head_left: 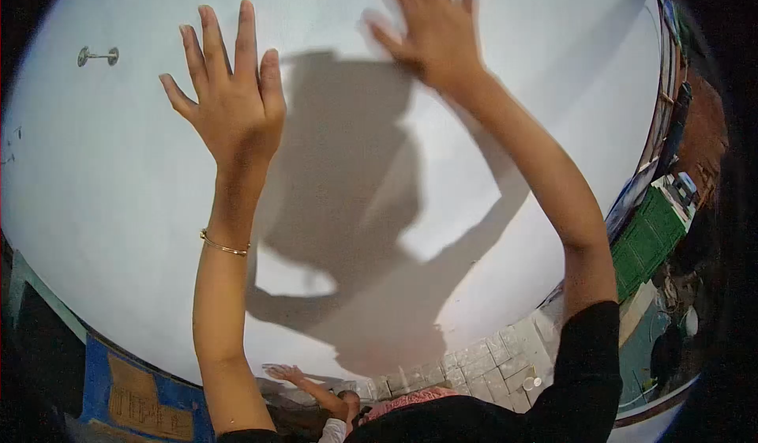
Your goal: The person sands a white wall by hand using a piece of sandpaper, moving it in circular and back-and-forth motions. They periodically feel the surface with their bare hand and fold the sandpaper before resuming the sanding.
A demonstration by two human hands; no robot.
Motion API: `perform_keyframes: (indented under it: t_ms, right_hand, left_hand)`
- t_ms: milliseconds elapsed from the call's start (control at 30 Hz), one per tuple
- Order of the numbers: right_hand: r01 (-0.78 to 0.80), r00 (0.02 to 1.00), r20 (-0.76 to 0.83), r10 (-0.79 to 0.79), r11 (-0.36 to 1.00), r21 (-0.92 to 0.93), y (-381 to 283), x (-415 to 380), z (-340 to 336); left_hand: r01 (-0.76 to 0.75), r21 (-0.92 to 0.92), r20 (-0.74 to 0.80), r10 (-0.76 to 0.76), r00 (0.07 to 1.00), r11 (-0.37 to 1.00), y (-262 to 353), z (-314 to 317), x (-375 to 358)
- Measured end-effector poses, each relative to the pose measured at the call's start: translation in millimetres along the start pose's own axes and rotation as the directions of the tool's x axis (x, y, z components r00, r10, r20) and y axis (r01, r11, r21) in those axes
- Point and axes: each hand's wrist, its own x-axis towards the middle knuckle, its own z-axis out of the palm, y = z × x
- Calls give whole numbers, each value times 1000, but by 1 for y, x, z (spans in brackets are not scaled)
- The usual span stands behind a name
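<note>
Both of my arms reach up along a broad white surface, likely a wall or door panel (142,206). My left hand (230,107) is raised with its fingers stretched apart, back toward me, holding nothing. A thin bracelet (224,245) circles that forearm. At the top, my right hand (438,36) is spread too, its fingers slightly smeared by motion and partly cut by the frame edge. It overlaps the white surface in this view. A large shadow (347,167) of a head and arms falls between the two hands.
A metal handle (99,57) is fixed at the upper left. Low down, another person's hand (286,373) reaches toward the surface beside my body. A green crate (649,242) and clutter stand at the right. Pale tiles (474,364) cover the floor; brown cardboard (146,403) lies lower left.
</note>
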Motion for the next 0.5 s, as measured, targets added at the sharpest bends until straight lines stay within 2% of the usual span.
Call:
perform_keyframes:
  t_ms: [33,67,100,167,200,233,300,333,367,433,467,500]
  right_hand:
    - [177,972,148,-181,983,41,-9,-5,-5]
    - [397,911,40,-410,899,184,-3,-11,-1]
    - [393,912,46,-407,902,179,8,-9,0]
    - [84,994,-80,-79,994,63,31,-1,4]
    - [-180,971,-128,201,971,155,38,1,-5]
    - [-363,906,-199,374,927,94,45,-5,4]
    - [-234,944,-225,242,970,63,32,-29,19]
    - [-68,989,-127,79,993,93,16,-44,12]
    - [152,988,-69,-140,965,214,12,-56,1]
    - [37,996,-84,-27,992,123,38,-67,10]
    - [-96,976,-191,108,993,69,59,-68,13]
    - [-318,903,-251,349,935,156,79,-72,17]
  left_hand:
    - [-7,-5,-10,7,1000,1000,-2,2,5]
    - [-33,6,-30,33,999,999,-6,4,7]
    - [-34,-2,-31,34,999,999,-7,5,7]
    - [-27,-10,-37,27,999,1000,-5,4,2]
    - [5,39,12,-6,1000,999,-3,0,0]
    - [11,33,9,-11,1000,999,-2,-2,-3]
    - [-4,21,18,3,1000,1000,-2,-4,-4]
    - [10,28,51,-11,999,1000,0,-7,-3]
    - [3,24,44,-4,999,1000,0,-6,-2]
    - [-20,31,17,19,1000,999,-3,-3,-5]
    - [-25,47,20,24,1000,999,-4,-3,-6]
    - [-21,41,18,20,1000,999,-2,-3,-7]
